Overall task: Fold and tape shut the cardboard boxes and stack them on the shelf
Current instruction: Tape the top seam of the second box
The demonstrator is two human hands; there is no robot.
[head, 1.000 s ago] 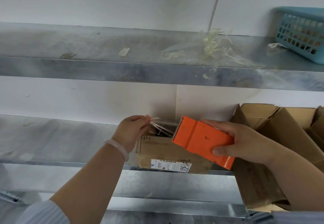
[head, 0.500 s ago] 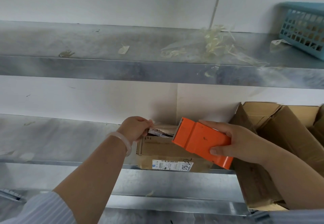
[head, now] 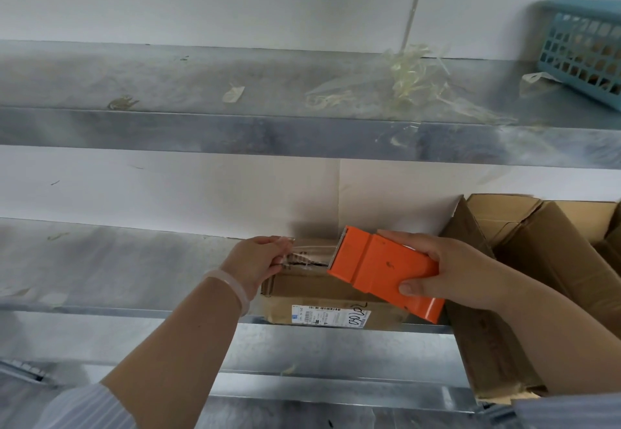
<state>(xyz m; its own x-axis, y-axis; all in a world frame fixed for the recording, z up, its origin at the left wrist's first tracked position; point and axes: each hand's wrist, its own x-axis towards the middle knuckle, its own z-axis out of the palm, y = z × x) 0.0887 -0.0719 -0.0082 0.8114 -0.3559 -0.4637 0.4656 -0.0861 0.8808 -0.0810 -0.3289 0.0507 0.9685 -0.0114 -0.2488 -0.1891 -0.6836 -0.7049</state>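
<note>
A small cardboard box with a white barcode label lies on the middle metal shelf. My right hand grips an orange tape dispenser over the box's right end. My left hand pinches the free end of the clear tape at the box's left end. The tape stretches between hand and dispenser just above the box top.
Open cardboard boxes stand at the right on the same shelf. The upper shelf carries clear tape scraps and a blue plastic basket at the far right. A white wall is behind.
My left hand has lowered the tape end closer to the box top. The dispenser has stayed in nearly the same place over the box's right end.
</note>
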